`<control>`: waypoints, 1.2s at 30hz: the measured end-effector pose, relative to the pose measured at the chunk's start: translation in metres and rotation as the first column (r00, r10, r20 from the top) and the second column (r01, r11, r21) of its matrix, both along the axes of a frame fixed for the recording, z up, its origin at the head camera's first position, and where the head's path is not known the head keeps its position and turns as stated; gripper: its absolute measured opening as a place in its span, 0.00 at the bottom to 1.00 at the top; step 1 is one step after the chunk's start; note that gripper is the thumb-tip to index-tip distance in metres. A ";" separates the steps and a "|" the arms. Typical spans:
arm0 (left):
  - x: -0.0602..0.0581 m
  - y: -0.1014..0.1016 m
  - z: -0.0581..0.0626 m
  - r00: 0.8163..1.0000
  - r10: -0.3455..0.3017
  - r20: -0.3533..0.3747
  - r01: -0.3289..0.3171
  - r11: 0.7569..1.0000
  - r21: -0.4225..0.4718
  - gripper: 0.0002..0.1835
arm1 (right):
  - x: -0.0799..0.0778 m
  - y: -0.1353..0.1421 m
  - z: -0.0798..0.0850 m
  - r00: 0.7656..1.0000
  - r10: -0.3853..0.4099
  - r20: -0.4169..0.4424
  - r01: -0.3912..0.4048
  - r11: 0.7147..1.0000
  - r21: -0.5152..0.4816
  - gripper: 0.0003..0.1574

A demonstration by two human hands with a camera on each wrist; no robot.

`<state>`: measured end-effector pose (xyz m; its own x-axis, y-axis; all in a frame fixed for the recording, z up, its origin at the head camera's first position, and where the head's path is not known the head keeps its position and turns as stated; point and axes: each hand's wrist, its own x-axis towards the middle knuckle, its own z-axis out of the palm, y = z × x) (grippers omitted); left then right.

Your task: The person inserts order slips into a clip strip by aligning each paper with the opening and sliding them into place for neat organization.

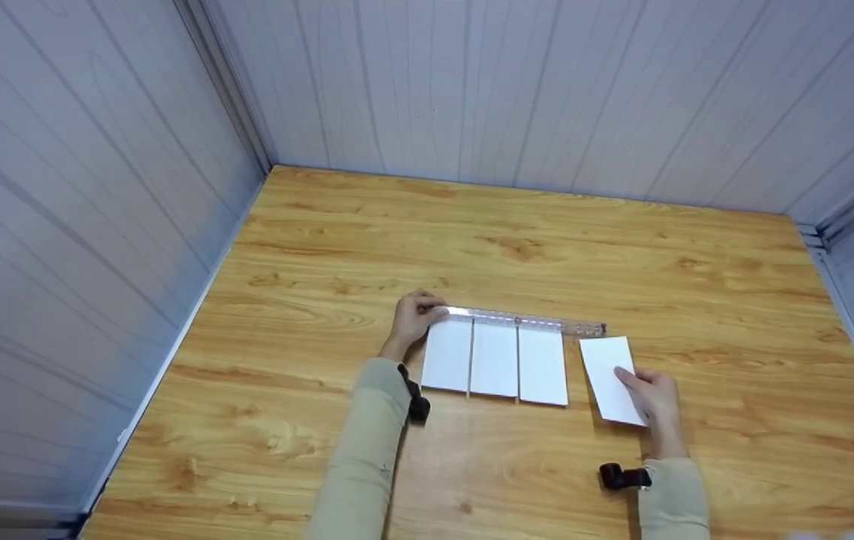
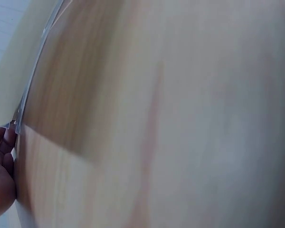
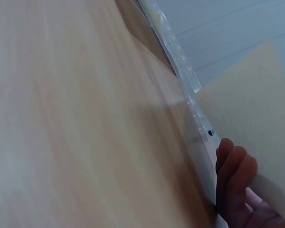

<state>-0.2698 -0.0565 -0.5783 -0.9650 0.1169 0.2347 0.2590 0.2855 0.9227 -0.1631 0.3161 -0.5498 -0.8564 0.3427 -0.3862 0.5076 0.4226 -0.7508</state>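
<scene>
My left hand pinches the left end of a clear plastic ruler, thumb on top. Three white paper cards, a left one, a middle one and a right one, line up side by side with their far ends at the ruler, narrow gaps between them. In the left wrist view the ruler casts a broad shadow on the wood. A separate white card is held by its right edge in my right hand, tilted, just right of the row and below the ruler's free end.
A wood-grain tabletop spreads around the cards. Pale panel walls, a back one and a left one, border it. Dark camera straps, a left one and a right one, sit on my wrists.
</scene>
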 end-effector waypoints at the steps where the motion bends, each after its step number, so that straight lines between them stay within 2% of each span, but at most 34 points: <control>1: 0.000 0.000 0.000 1.000 0.001 0.002 -0.001 1.000 0.000 0.06 | 0.000 0.000 0.000 1.000 0.004 0.000 -0.004 1.000 -0.001 0.39; 8: 0.000 0.000 0.001 0.999 -0.001 0.037 0.001 1.000 -0.005 0.06 | -0.003 -0.002 0.004 1.000 -0.007 0.002 0.007 0.997 -0.080 0.25; 10: 0.000 0.001 0.000 0.999 0.001 0.042 -0.001 1.000 -0.008 0.06 | -0.003 -0.003 0.004 1.000 -0.007 0.008 0.007 0.996 -0.088 0.26; 14: 0.000 0.000 0.001 0.999 0.009 0.039 -0.009 1.000 -0.015 0.05 | -0.003 -0.004 0.003 0.999 0.011 0.043 -0.008 0.998 -0.068 0.38; 17: -0.001 0.000 0.000 0.999 0.011 0.036 -0.011 1.000 -0.012 0.05 | -0.005 -0.004 0.003 0.998 0.014 0.061 -0.009 0.998 -0.070 0.42; 22: -0.001 0.000 -0.001 1.000 0.003 0.025 -0.003 1.000 -0.006 0.05 | -0.009 -0.005 0.002 0.997 -0.003 0.073 0.009 0.997 -0.075 0.39; 30: -0.001 -0.002 -0.002 1.000 0.000 -0.015 0.000 1.000 -0.009 0.05 | -0.014 -0.010 0.000 0.996 0.035 0.077 -0.030 0.997 -0.064 0.40; 33: -0.001 -0.003 -0.003 1.000 -0.004 -0.025 0.004 1.000 -0.006 0.05 | -0.016 -0.010 -0.001 0.998 0.026 0.057 -0.021 0.997 -0.075 0.33; 36: -0.001 -0.003 -0.002 0.999 -0.019 -0.030 0.019 1.000 0.012 0.05 | -0.018 -0.011 -0.002 1.000 0.009 0.028 -0.006 0.994 -0.110 0.20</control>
